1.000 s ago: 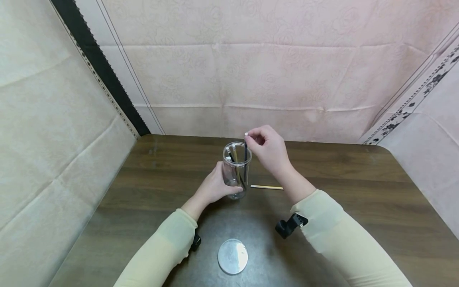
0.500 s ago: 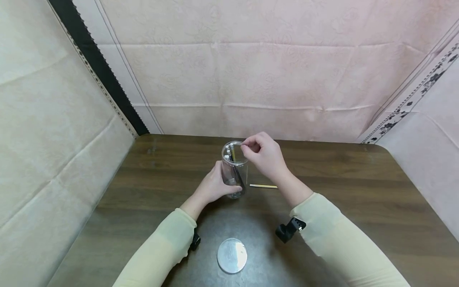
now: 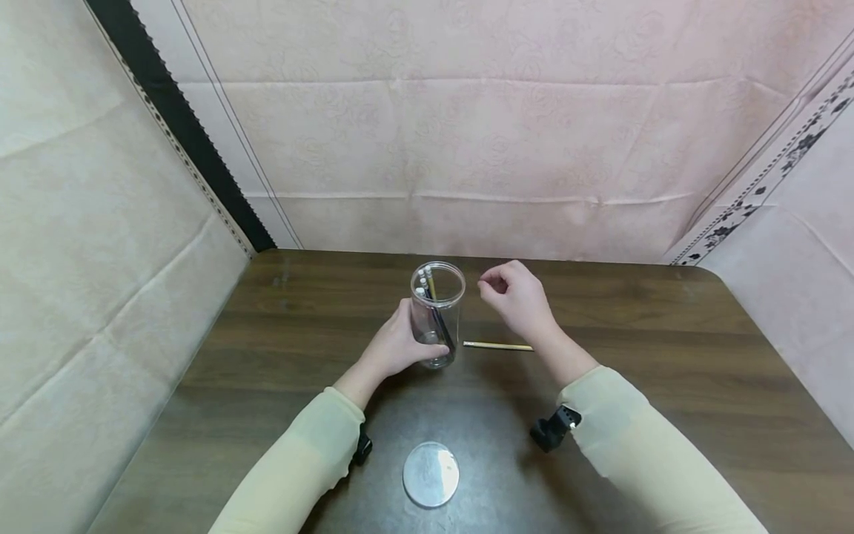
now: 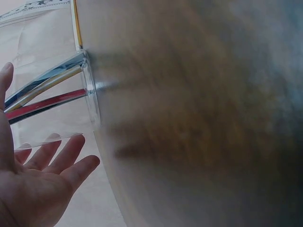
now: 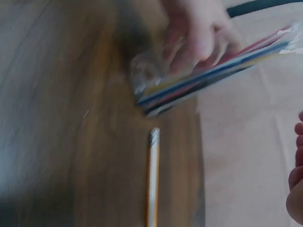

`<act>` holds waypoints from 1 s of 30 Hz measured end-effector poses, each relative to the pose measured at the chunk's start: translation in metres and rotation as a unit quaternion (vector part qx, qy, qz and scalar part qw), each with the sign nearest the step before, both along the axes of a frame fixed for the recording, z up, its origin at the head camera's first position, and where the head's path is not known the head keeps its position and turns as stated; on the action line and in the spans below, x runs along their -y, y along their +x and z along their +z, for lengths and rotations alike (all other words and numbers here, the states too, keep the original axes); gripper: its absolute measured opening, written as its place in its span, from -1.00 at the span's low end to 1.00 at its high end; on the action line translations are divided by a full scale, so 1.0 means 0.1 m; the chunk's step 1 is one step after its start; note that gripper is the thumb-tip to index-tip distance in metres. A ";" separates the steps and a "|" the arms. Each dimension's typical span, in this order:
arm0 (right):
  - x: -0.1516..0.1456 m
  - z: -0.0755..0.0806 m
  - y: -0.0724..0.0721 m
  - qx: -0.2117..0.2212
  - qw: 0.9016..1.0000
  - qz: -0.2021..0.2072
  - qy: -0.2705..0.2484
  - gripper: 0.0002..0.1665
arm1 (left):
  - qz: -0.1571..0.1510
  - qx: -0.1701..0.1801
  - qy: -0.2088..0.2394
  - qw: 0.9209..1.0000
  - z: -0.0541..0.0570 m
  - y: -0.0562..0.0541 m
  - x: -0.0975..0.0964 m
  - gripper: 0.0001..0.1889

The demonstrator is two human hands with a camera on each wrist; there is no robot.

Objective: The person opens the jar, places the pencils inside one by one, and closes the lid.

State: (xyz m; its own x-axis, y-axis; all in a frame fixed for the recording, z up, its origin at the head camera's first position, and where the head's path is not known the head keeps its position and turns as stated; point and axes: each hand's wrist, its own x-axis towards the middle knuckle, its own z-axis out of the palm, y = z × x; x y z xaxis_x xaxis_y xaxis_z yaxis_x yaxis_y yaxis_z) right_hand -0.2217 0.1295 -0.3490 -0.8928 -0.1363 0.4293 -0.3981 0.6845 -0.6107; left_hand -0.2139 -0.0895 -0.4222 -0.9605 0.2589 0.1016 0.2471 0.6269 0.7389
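A clear jar [image 3: 454, 313] stands on the table with several pencils [image 3: 435, 315] leaning inside it. My left hand [image 3: 395, 345] holds the jar low on its left side, thumb across the front. In the left wrist view, red, blue and yellow pencils show through the wall. To the right of the rim, apart from it, my right hand [image 3: 522, 302] is in the air with loosely curled fingers and nothing visible in them. Below that hand a yellow-and-white pencil [image 3: 494, 345] lies on the table, its right end hidden by the wrist.
A round clear disc [image 3: 431, 475], like a lid, lies near the front of the wooden table [image 3: 300, 415]. Pale patterned cloth [image 3: 500, 148] hangs behind the table's far edge and at both sides.
My right hand first lowered a dark pencil into the jar, then let go and moved right, away from the rim. The left hand stays on the jar.
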 end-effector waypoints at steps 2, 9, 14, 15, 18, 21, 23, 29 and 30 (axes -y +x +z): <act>-0.05 -0.09 -0.04 0.022 0.999 0.010 0.028 -0.84 | 0.001 -0.001 0.000 1.000 -0.01 0.00 0.00 -0.07; -0.14 -0.41 -0.11 0.057 0.983 0.071 0.159 -0.79 | 0.003 0.008 0.001 1.000 -0.02 0.01 0.00 -0.07; -0.11 -0.55 -0.11 0.025 0.958 0.119 0.260 -0.82 | 0.003 0.010 -0.001 1.000 -0.02 0.00 0.00 -0.07; -0.09 -0.57 -0.10 0.031 0.953 0.123 0.274 -0.82 | 0.003 0.009 -0.002 1.000 -0.02 0.00 -0.01 -0.07; -0.05 -0.62 -0.09 0.048 0.942 0.130 0.304 -0.82 | 0.003 0.006 0.001 1.000 -0.02 0.00 -0.01 -0.07; -0.01 -0.68 -0.09 0.051 0.936 0.139 0.320 -0.84 | 0.002 0.009 0.002 1.000 -0.02 0.01 0.00 -0.07; 0.01 -0.72 -0.08 0.046 0.933 0.144 0.326 -0.86 | 0.001 0.011 0.002 1.000 -0.01 0.01 0.00 -0.06; 0.07 -0.80 -0.07 0.021 0.927 0.151 0.342 -0.89 | 0.001 0.016 0.001 1.000 0.00 0.02 0.00 -0.06; 0.07 -0.81 -0.06 0.016 0.927 0.151 0.342 -0.91 | 0.001 0.016 0.001 1.000 0.01 0.02 0.00 -0.07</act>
State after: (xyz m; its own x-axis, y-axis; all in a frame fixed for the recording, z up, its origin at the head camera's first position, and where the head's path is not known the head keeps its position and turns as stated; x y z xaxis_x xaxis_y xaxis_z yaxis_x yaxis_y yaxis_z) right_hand -0.2281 0.1220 -0.4296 -0.7801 -0.6131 0.1244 -0.6242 0.7763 -0.0884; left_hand -0.2120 -0.0899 -0.4217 -0.9640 0.2563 0.0709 0.2214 0.6259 0.7479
